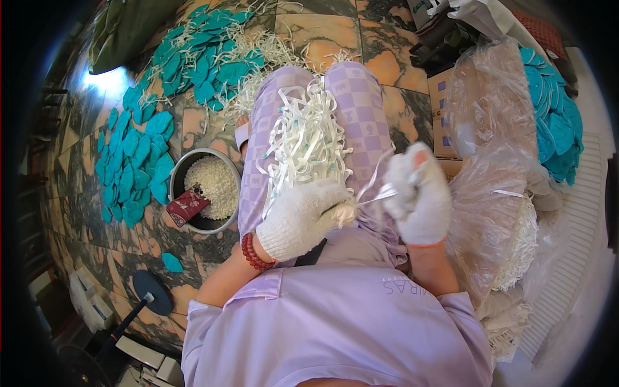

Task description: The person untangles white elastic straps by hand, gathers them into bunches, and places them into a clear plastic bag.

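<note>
Both my hands wear white knitted gloves and work above my lap. My left hand (pixel 300 216), with a red bead bracelet at the wrist, is closed round a small cream-coloured bundle (pixel 345 214); its exact kind I cannot make out. A thin white ribbon (pixel 373 198) stretches from that bundle to my right hand (pixel 420 197), which grips it in a slightly blurred fist. Just beyond the left hand, a heap of loose white ribbons (pixel 309 138) lies along my thighs, some with small teal ends.
On the tiled floor at left stands a metal pot (pixel 173 179) of white beads (pixel 222 184) with a dark red packet (pixel 187 206) in it. Teal fabric pieces (pixel 132 158) and ribbon scraps (pixel 277 48) spread beyond. Plastic bags (pixel 493 122) and a cardboard box (pixel 442 113) stand right.
</note>
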